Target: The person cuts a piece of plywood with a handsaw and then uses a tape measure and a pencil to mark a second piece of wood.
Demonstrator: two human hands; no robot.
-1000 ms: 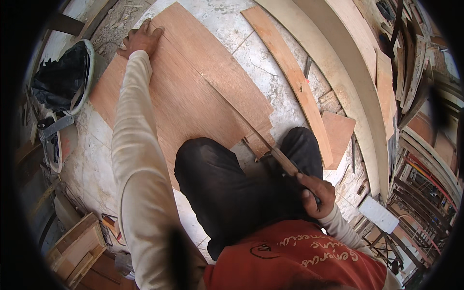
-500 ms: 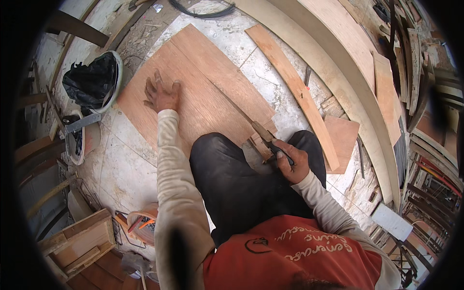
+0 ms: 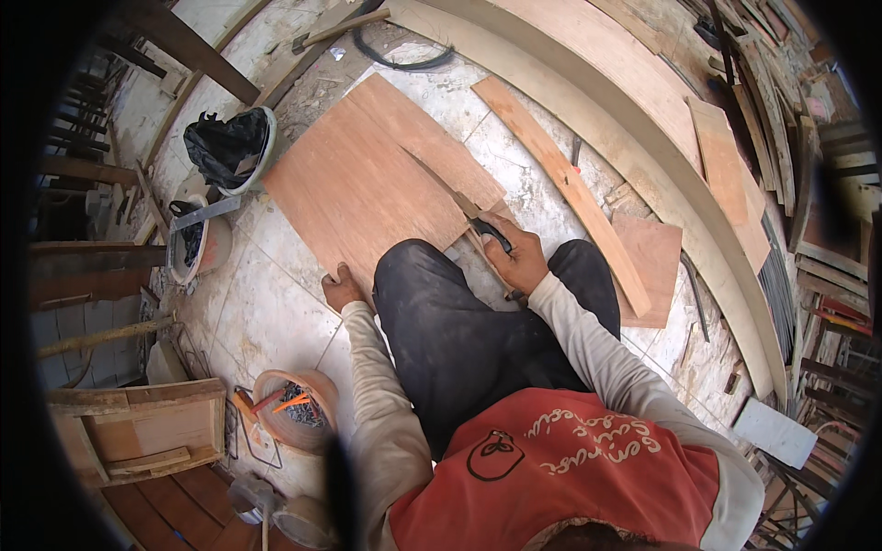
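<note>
A thin plywood sheet [image 3: 358, 188] lies in front of my knees, with a long slit running through its right part. In that slit sits the blade of a hand saw [image 3: 467, 204]. My right hand [image 3: 517, 255] is closed round the saw's black handle, near the sheet's near edge. My left hand [image 3: 342, 287] grips the sheet's near-left edge beside my knee, thumb raised and fingers partly hidden. The strip right of the slit stands slightly apart from the larger piece.
A long wooden plank [image 3: 570, 184] and a smaller plywood piece [image 3: 648, 266] lie to the right, before a long curved pale board [image 3: 634, 156]. On the left are a bucket with black plastic [image 3: 268, 151], a second container [image 3: 216, 248] and a pot of nails [image 3: 299, 422]. A hammer [image 3: 344, 28] lies far off.
My left hand has moved from flat on top of the sheet back to its near-left edge. My right hand with the saw has shifted forward and slightly left. The slit looks wider.
</note>
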